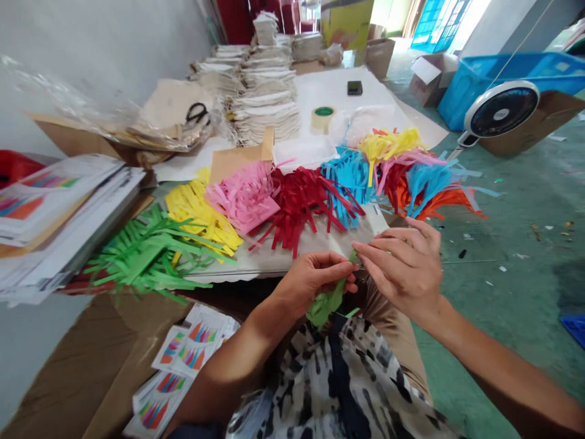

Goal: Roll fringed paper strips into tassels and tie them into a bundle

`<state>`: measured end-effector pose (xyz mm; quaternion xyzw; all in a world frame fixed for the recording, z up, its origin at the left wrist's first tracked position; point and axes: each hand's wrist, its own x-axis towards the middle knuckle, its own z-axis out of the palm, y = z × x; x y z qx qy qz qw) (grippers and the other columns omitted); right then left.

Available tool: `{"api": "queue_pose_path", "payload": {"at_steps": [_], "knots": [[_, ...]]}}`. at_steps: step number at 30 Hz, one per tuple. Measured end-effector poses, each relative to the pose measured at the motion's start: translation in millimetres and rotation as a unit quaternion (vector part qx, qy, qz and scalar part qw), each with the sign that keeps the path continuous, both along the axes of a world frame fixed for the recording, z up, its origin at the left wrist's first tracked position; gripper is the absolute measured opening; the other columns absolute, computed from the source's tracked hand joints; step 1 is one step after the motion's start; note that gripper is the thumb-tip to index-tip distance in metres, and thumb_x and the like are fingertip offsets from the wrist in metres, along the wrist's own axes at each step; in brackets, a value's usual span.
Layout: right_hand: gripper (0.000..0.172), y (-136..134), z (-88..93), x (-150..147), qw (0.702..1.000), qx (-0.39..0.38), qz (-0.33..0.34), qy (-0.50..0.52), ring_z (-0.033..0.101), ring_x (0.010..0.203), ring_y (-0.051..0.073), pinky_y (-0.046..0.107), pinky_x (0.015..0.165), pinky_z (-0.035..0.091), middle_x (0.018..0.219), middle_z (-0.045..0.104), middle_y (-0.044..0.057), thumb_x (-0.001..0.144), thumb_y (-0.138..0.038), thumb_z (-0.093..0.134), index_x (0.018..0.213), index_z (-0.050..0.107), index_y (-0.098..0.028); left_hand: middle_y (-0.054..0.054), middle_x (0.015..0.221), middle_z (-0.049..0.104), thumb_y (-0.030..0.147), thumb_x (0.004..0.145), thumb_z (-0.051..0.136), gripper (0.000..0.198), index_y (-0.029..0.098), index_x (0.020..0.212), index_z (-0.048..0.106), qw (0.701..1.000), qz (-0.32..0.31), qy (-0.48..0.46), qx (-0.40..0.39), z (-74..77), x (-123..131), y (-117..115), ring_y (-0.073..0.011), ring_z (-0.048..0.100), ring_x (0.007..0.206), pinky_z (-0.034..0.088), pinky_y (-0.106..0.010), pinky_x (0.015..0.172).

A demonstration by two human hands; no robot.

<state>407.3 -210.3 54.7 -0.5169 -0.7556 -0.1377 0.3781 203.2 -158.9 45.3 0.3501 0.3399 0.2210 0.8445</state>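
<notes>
Above my lap, my left hand (326, 277) is closed on a green paper tassel (325, 305), whose fringe hangs down below the fingers. My right hand (404, 265) pinches the twisted upper end of the same tassel, its fingertips close to my left thumb. Fringed paper lies in coloured heaps along the table's near side: green (146, 250), yellow (201, 213), pink (247, 195), dark red (304, 204) and blue (350, 183). Further right, a mixed heap holds a yellow bunch (388, 146) and an orange bunch (439, 204).
Stacks of pale bundles (267, 103) stand at the back. A tape roll (322, 119), a clear plastic tub (304, 152) and scissors (197, 114) lie on the table. A fan (503, 110) stands at right, before a blue crate (516, 67). Printed cards (183, 353) lie low at left.
</notes>
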Motion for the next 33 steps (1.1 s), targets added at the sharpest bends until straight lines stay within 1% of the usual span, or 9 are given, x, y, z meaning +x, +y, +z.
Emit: {"api": "queue_pose_path", "payload": {"at_steps": [3, 7, 11, 15, 20, 25, 28, 30, 33], "knots": [[0.013, 12, 3.7, -10, 0.986, -0.045, 0.037, 0.158, 0.072, 0.092, 0.023, 0.047, 0.098, 0.052, 0.090, 0.081, 0.001, 0.096, -0.023, 0.074, 0.101, 0.082, -0.032, -0.003, 0.078, 0.076, 0.046, 0.069, 0.097, 0.039, 0.015, 0.080, 0.077, 0.999, 0.019, -0.004, 0.036, 1.4, 1, 4, -0.0125, 0.071, 0.066, 0.053, -0.022, 0.064], [0.010, 34, 10.7, -21, 0.911, -0.159, 0.100, 0.366, 0.071, 0.091, 0.022, 0.040, 0.086, 0.056, 0.089, 0.078, 0.001, 0.094, -0.029, 0.077, 0.085, 0.080, -0.028, -0.004, 0.094, 0.080, 0.038, 0.071, 0.096, 0.026, 0.017, 0.076, 0.081, 0.967, 0.128, -0.004, 0.220, 11.7, 4, 19, -0.0149, 0.072, 0.088, 0.055, -0.025, 0.083], [0.014, 51, 21.2, -27, 0.876, -0.177, 0.133, 0.428, 0.070, 0.096, 0.021, 0.038, 0.092, 0.054, 0.089, 0.076, 0.000, 0.091, -0.030, 0.078, 0.078, 0.079, -0.027, -0.002, 0.088, 0.080, 0.037, 0.072, 0.095, 0.020, 0.022, 0.081, 0.084, 0.959, 0.141, -0.009, 0.245, 18.1, 3, 36, -0.0140, 0.069, 0.082, 0.054, -0.027, 0.083], [0.015, 57, 31.0, -29, 0.857, -0.238, 0.171, 0.424, 0.071, 0.097, 0.020, 0.035, 0.090, 0.053, 0.096, 0.079, 0.000, 0.096, -0.038, 0.073, 0.091, 0.083, -0.028, -0.003, 0.086, 0.079, 0.041, 0.074, 0.094, 0.024, 0.020, 0.082, 0.084, 0.949, 0.167, -0.002, 0.266, 19.1, -3, 40, -0.0138, 0.066, 0.078, 0.051, -0.026, 0.075], [0.017, 56, 32.6, -37, 0.888, -0.233, 0.118, 0.379, 0.071, 0.086, 0.020, 0.035, 0.085, 0.051, 0.089, 0.079, 0.001, 0.093, -0.040, 0.076, 0.089, 0.082, -0.025, 0.000, 0.074, 0.069, 0.044, 0.075, 0.093, 0.030, 0.017, 0.076, 0.079, 0.928, 0.181, 0.056, 0.322, 18.9, -11, 30, -0.0105, 0.057, 0.067, 0.043, -0.024, 0.065], [0.022, 73, 17.6, -42, 0.893, -0.241, 0.135, 0.354, 0.069, 0.084, 0.019, 0.034, 0.083, 0.051, 0.087, 0.078, 0.001, 0.095, -0.041, 0.073, 0.083, 0.078, -0.023, 0.000, 0.076, 0.067, 0.042, 0.083, 0.086, 0.027, 0.017, 0.081, 0.076, 0.925, 0.198, 0.080, 0.315, 3.8, -18, 26, -0.0111, 0.057, 0.069, 0.043, -0.023, 0.066], [0.027, 115, 11.3, -32, 0.921, -0.221, 0.104, 0.303, 0.071, 0.086, 0.021, 0.034, 0.083, 0.053, 0.092, 0.080, 0.003, 0.097, -0.042, 0.069, 0.082, 0.077, -0.022, 0.000, 0.076, 0.068, 0.041, 0.085, 0.083, 0.026, 0.016, 0.081, 0.075, 0.920, 0.191, 0.127, 0.319, -7.7, -27, 31, -0.0117, 0.058, 0.068, 0.043, -0.023, 0.065], [0.025, 156, 11.2, -24, 0.962, -0.169, 0.031, 0.213, 0.072, 0.100, 0.024, 0.037, 0.095, 0.051, 0.101, 0.081, 0.005, 0.100, -0.039, 0.064, 0.092, 0.080, -0.022, -0.001, 0.078, 0.070, 0.038, 0.086, 0.082, 0.023, 0.017, 0.081, 0.074, 0.908, 0.182, 0.168, 0.338, -13.8, -33, 33, -0.0133, 0.061, 0.071, 0.046, -0.024, 0.068], [0.031, 226, 14.3, -19, 0.970, -0.228, -0.088, 0.010, 0.069, 0.117, 0.027, 0.039, 0.106, 0.047, 0.118, 0.080, 0.008, 0.104, -0.037, 0.054, 0.113, 0.081, -0.023, -0.003, 0.085, 0.075, 0.033, 0.087, 0.079, 0.016, 0.018, 0.087, 0.075, 0.905, 0.155, 0.201, 0.342, -21.5, -37, 28, -0.0166, 0.068, 0.080, 0.052, -0.027, 0.076]]}}
